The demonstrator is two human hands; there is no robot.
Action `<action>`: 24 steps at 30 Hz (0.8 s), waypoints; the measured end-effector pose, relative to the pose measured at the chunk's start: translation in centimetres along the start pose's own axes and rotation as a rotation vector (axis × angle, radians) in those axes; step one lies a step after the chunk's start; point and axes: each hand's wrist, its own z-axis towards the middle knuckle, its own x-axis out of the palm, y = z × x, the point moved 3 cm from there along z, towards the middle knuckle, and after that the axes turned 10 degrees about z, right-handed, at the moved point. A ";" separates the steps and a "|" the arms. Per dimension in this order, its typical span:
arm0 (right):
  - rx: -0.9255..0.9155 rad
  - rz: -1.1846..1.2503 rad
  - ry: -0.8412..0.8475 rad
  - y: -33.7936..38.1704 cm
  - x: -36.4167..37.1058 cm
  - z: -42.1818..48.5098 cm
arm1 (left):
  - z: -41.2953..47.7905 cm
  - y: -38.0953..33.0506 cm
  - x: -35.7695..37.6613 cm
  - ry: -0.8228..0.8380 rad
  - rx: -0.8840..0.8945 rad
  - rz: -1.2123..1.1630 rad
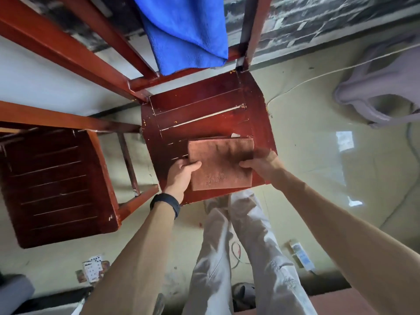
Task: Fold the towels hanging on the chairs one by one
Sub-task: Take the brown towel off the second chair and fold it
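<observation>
1. Leftmost stands a second chair (59, 187), its dark red slatted wooden seat glossy and scuffed at the corners.
2. Next, the left hand (181, 176), with a black band (167, 204) on its wrist, grips the left edge of the brown towel (220, 163): thumb on top, fingers curled under and out of sight.
3. That brown towel is folded into a flat, near-square pad of napped, slightly speckled cloth. It lies on the front part of the middle chair seat (204, 110), its slightly longer axis running left to right and its near edge close to the seat's front edge.
4. The seat itself is red-brown lacquered wood with grooved slats and chipped paint along the edges.
5. Above it, a blue towel (186, 32) of plush terry hangs over the chair back, draped downward with its lower edge just above the rear of the seat.
6. The right hand (263, 162) clasps the towel's right edge, thumb lying on the top surface, remaining fingers wrapped beneath.
7. Farther right, the pale tiled floor (318, 167) shines with reflections, and a light grey garment (381, 92) hangs near the right edge.
</observation>
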 end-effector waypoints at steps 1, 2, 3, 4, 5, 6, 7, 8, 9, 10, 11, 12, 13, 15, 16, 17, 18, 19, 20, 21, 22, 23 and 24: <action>-0.022 0.079 0.016 0.4 -0.6 -1.1 | -1.0 -0.8 -0.6 0.026 0.033 -0.025; -0.044 0.141 0.029 1.0 -1.2 -2.5 | -2.1 -1.7 -1.2 0.049 0.066 -0.035; -0.067 0.194 0.023 1.7 -1.9 -4.0 | -3.4 -3.0 -1.8 0.074 0.104 -0.032; -0.093 0.237 0.007 2.5 -2.7 -5.6 | -4.8 -4.4 -2.3 0.099 0.144 -0.023; -0.121 0.279 -0.016 3.4 -3.6 -7.4 | -6.3 -5.8 -2.8 0.127 0.180 -0.015; -0.149 0.311 -0.033 4.4 -4.6 -9.7 | -7.8 -7.2 -3.3 0.148 0.216 -0.004; -0.178 0.348 -0.039 5.3 -5.7 -12.0 | -9.8 -8.8 -3.8 0.170 0.253 0.015; -0.207 0.384 -0.039 6.2 -6.8 -14.6 | -12.0 -10.5 -4.4 0.194 0.286 0.032; -0.239 0.428 -0.040 7.3 -8.0 -17.4 | -14.2 -12.3 -4.8 0.223 0.333 0.050; -0.272 0.470 -0.048 8.2 -9.3 -20.4 | -16.7 -14.4 -5.0 0.265 0.380 0.065; -0.306 0.515 -0.063 9.1 -10.6 -23.5 | -19.4 -16.3 -5.2 0.310 0.435 0.067; -0.352 0.555 -0.085 10.0 -11.9 -26.8 | -22.1 -18.4 -5.2 0.356 0.485 0.065; -0.396 0.594 -0.115 10.6 -13.3 -30.1 | -25.2 -20.4 -5.1 0.402 0.533 0.072; -0.474 0.658 -0.178 11.3 -16.2 -36.1 | -31.4 -24.2 -4.4 0.463 0.619 0.116; -0.512 0.685 -0.211 11.4 -17.6 -38.9 | -34.2 -26.0 -3.8 0.496 0.670 0.148; -0.552 0.712 -0.248 11.3 -19.1 -41.6 | -36.8 -27.7 -3.1 0.533 0.727 0.185; -0.589 0.743 -0.288 11.1 -20.6 -44.0 | -39.6 -29.3 -2.3 0.559 0.774 0.216; -0.623 0.785 -0.327 10.8 -22.1 -46.3 | -42.1 -30.8 -1.4 0.587 0.822 0.240; -0.658 0.822 -0.367 10.2 -23.5 -48.4 | -44.7 -32.1 -0.2 0.623 0.867 0.262; -0.688 0.855 -0.409 9.5 -24.9 -50.3 | -47.2 -33.3 1.1 0.654 0.917 0.291; -0.715 0.879 -0.453 8.7 -26.1 -52.2 | -49.7 -34.2 2.5 0.689 0.963 0.317; -0.739 0.904 -0.497 7.7 -27.4 -53.9 | -52.0 -35.0 4.0 0.728 1.004 0.343; -0.765 0.924 -0.538 6.7 -28.7 -55.5 | -54.1 -35.6 5.5 0.765 1.034 0.365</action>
